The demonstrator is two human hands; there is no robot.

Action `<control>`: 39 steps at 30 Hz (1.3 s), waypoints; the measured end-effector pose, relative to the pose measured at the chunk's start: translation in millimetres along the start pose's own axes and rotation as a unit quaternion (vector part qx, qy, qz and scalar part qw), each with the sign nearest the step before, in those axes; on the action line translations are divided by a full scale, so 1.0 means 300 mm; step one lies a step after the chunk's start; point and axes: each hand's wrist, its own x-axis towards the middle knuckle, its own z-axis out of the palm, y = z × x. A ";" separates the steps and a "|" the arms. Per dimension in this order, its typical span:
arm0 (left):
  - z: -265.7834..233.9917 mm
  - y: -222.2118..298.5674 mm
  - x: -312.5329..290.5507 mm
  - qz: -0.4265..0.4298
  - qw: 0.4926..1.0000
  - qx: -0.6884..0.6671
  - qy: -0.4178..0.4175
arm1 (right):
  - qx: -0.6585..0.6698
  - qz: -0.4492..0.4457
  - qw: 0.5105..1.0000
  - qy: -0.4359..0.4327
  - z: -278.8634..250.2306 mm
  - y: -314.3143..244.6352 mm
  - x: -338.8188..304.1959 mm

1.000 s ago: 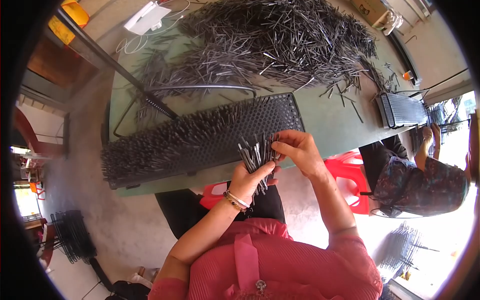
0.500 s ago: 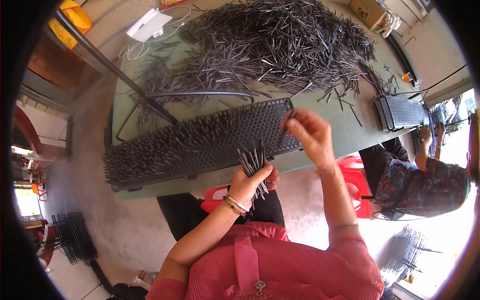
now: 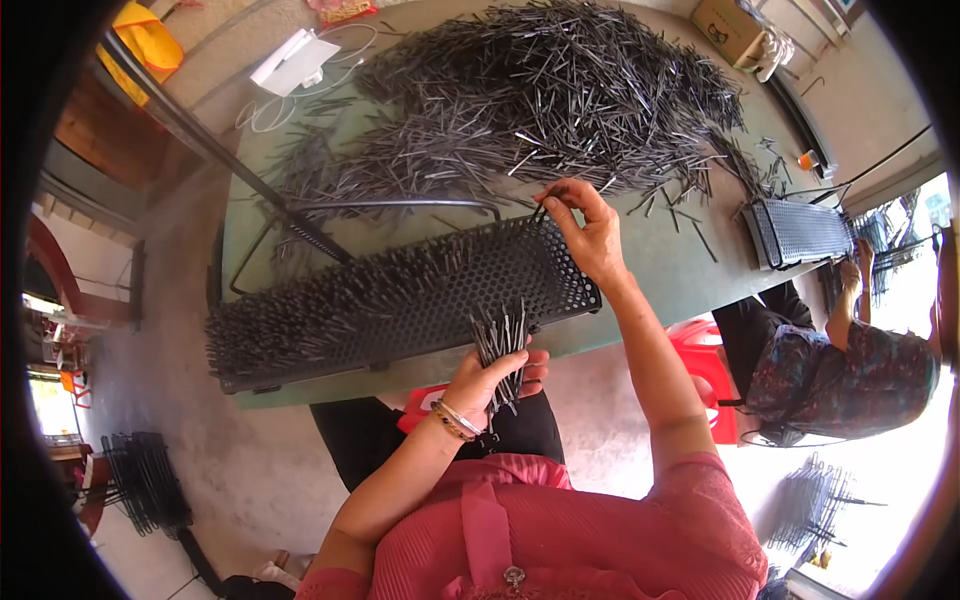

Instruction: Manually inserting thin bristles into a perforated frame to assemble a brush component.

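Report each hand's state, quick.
Left hand: closed around a bundle of thin dark metal rods.
Right hand: fingers pinched on one rod at the perforated black tray.

The lower ends of the bundle of dark metal pins [image 3: 500, 350] are hidden inside the left hand [image 3: 487, 382]. At the far edge of the perforated black tray [image 3: 400, 300], the right hand's [image 3: 590, 230] fingertips cover whatever they pinch; too small to tell. Right of the tray, the seated co-worker [image 3: 850, 365] is partly cut off by the fisheye rim.
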 end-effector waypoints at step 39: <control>-0.020 0.003 0.002 0.013 0.999 0.016 -0.035 | -0.246 -0.137 0.959 -0.007 -0.025 -0.004 -0.035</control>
